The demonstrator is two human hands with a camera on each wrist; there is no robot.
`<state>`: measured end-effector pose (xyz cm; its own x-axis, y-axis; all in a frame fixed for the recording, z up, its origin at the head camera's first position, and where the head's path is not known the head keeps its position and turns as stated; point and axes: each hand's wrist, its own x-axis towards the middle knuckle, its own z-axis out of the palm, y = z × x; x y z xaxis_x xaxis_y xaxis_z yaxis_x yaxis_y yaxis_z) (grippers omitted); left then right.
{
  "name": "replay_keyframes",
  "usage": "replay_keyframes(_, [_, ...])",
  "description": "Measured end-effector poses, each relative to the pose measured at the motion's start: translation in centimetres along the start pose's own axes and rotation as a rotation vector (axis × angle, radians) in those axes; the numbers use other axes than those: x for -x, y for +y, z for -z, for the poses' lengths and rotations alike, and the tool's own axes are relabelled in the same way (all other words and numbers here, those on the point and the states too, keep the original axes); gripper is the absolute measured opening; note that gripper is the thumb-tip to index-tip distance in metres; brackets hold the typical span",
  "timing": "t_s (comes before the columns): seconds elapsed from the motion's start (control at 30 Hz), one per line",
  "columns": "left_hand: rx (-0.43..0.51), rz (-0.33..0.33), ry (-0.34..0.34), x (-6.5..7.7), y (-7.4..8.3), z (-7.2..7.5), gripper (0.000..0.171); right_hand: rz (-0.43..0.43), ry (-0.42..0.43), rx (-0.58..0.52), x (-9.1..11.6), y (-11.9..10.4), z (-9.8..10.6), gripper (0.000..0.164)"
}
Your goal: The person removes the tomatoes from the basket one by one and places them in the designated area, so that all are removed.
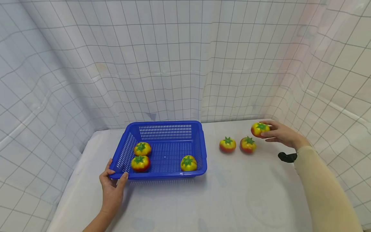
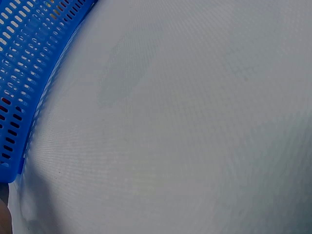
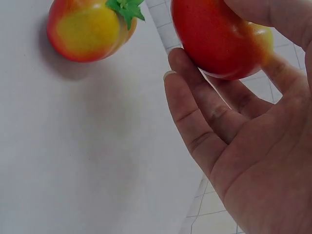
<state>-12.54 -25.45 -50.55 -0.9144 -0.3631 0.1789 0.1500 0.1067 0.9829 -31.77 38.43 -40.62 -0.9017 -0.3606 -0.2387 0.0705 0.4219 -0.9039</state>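
My right hand (image 1: 282, 132) holds a red-and-yellow toy tomato (image 1: 260, 130) with a green star-shaped top between thumb and fingers. In the right wrist view its red underside (image 3: 219, 41) shows above the fingers, raised off the white table. Two more toy tomatoes, a left one (image 1: 227, 145) and a right one (image 1: 247, 145), sit side by side just left of that hand. My left hand (image 1: 112, 190) grips the near left corner of a blue plastic basket (image 1: 162, 175), thumb at the front rim, fingers at the left side. Only a sliver of that hand (image 2: 4, 217) shows in the left wrist view.
Inside the basket, two toy tomatoes (image 1: 142, 149) lie at the left and one (image 1: 188, 163) at the near right. White cloth covers the table (image 1: 232, 196). Gridded white curtains (image 1: 174, 64) hang behind and at both sides. A small black object (image 1: 287, 157) shows beside my right wrist.
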Motion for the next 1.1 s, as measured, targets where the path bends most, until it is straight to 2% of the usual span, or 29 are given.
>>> replay_keyframes(0.5, [0.024,-0.011,-0.007,0.1,0.2,-0.1,0.043,-0.042,0.062,-0.024,0.5,3.4,0.4,0.076])
replay_keyframes(1.1, [0.050,-0.021,-0.002,0.1,0.0,0.0,0.043,-0.119,0.074,-0.023,0.9,5.9,-0.5,0.085])
